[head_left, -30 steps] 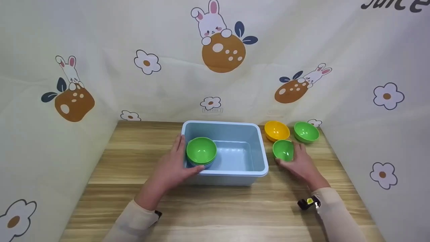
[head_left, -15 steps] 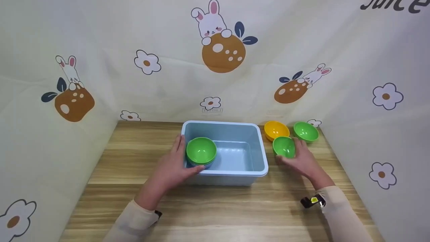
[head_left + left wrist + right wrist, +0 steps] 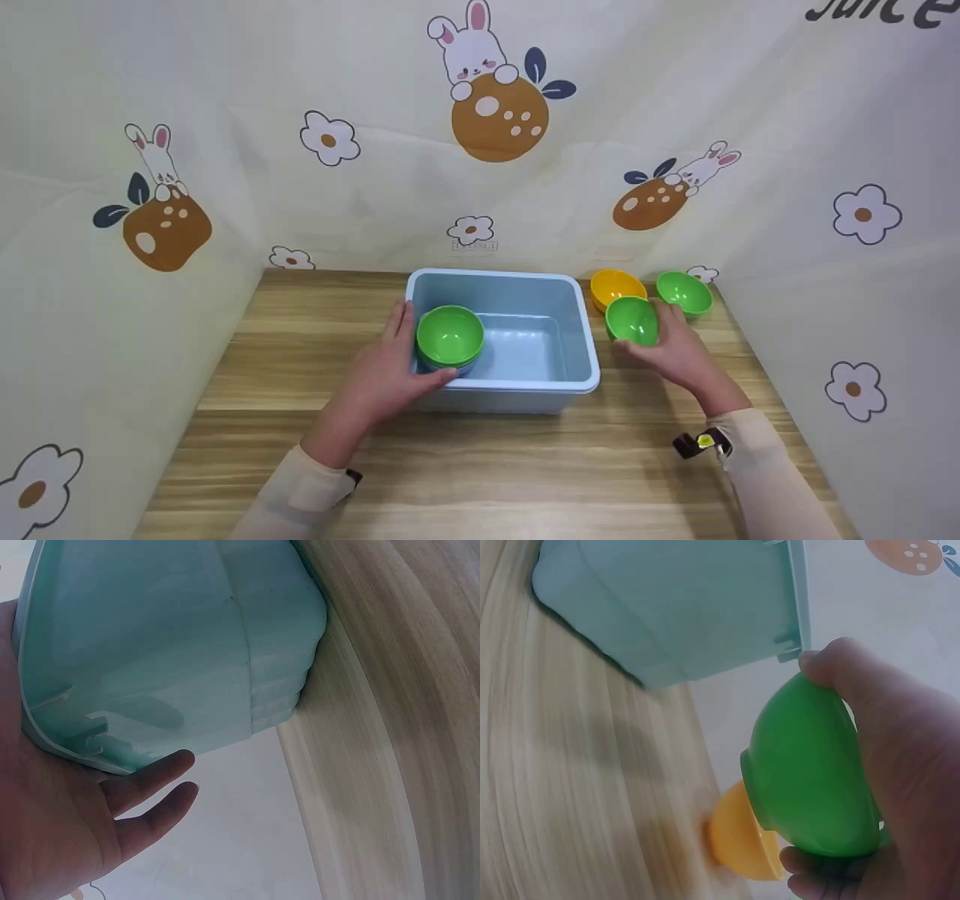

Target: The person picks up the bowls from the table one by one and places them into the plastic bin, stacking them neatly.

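My right hand [image 3: 679, 352] grips a small green bowl [image 3: 631, 321] by its rim, thumb on the near side and fingers on the far side. In the right wrist view this bowl [image 3: 806, 765] is off the table, tilted in that picture. My left hand [image 3: 382, 375] rests at the near left corner of a light blue plastic tub [image 3: 517, 385], its thumb along the front rim. Two of its fingers extend loosely beside the tub wall [image 3: 165, 652] in the left wrist view. Inside the tub, at the left, a green bowl [image 3: 450, 335] sits stacked on something blue.
An orange bowl [image 3: 616, 283] and another green bowl [image 3: 684, 292] stand at the back right of the wooden table [image 3: 510, 472]. A printed cloth [image 3: 360, 202] encloses the back and sides. In the right wrist view the orange bowl [image 3: 739, 836] is just beyond the held bowl.
My right hand has raised the green bowl up and slightly away, so it now overlaps the orange bowl's front edge in the head view. The left hand and tub have not moved.
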{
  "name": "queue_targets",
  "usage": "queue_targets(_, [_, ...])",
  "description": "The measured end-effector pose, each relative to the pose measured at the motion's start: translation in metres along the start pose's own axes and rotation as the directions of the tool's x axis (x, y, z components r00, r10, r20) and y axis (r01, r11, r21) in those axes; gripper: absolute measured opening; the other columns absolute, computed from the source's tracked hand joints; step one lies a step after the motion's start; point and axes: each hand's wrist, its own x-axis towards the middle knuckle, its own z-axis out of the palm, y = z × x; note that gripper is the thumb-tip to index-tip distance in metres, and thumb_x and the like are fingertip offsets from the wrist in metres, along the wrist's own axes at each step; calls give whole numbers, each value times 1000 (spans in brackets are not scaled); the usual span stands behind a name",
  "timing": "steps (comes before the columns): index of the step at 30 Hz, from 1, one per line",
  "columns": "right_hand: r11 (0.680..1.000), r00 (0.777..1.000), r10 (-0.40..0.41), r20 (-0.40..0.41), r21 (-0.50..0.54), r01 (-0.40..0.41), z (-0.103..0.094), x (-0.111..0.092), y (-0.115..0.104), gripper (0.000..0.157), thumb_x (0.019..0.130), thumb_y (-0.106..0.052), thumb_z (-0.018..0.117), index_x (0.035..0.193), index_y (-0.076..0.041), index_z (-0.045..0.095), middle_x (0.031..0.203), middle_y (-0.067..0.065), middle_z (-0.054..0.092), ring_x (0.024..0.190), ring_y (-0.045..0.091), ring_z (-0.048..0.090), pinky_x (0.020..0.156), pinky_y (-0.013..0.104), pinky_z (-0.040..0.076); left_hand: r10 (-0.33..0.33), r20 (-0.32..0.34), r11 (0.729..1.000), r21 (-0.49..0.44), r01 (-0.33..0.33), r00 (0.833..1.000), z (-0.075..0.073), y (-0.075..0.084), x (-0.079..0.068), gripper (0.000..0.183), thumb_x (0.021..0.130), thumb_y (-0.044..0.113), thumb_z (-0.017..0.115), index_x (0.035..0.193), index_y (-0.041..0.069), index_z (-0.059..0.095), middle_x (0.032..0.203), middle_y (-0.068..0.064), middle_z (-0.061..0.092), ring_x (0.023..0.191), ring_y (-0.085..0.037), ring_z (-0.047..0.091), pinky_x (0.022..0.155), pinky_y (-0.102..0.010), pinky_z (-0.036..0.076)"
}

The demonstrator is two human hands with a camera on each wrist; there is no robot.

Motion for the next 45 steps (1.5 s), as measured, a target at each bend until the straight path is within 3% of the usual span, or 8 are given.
queue_targets(5, [1000, 1000, -1, 5, -30, 1, -6, 0, -7, 121, 92, -68, 80, 171, 5, 23, 164, 35, 35, 141, 56, 48, 116, 76, 42, 0, 3, 1000, -1, 0, 1000, 0, -2, 0, 145, 80, 99, 62, 177, 3, 12, 184, -21, 10, 144, -55, 55, 110, -68, 52])
queue_targets(12, [998, 999, -45, -1, -39, 45, -16, 0, -16, 114, 94, -58, 82, 170, 5, 26, 161, 35, 38, 138, 55, 51, 115, 75, 44, 2, 10, 1000, -2, -2, 1000, -1, -2, 0, 143, 83, 95, 64, 177, 2, 12, 184, -21, 8, 147, -55, 51, 112, -69, 50])
queue_targets(24, [998, 998, -62, -4, -27, 62, -26, 0, -34, 115, 93, -65, 81, 169, 4, 28, 159, 33, 42, 134, 53, 54, 111, 73, 48, -7, 13, 1000, -7, 7, 1000, 0, -2, 1, 143, 82, 96, 64, 177, 3, 12, 185, -19, 6, 149, -55, 49, 112, -70, 50])
queue_targets(29, [997, 997, -81, -11, -11, 81, -28, 1, -42, 112, 93, -59, 83, 169, 4, 29, 156, 32, 44, 133, 51, 55, 110, 72, 49, -17, 7, 999, -31, 17, 1000, 1, -1, 1, 143, 81, 94, 68, 177, 4, 12, 185, -18, 7, 148, -56, 49, 113, -71, 48])
queue_targets(45, [995, 995, -102, 18, 12, 102, -29, 3, -62, 117, 92, -63, 84, 171, 1, 27, 161, 31, 42, 138, 52, 54, 110, 73, 48, -14, 4, 1000, -16, 14, 1000, 0, 0, 0, 147, 78, 100, 64, 178, 6, 11, 184, -19, 9, 151, -55, 46, 113, -70, 48])
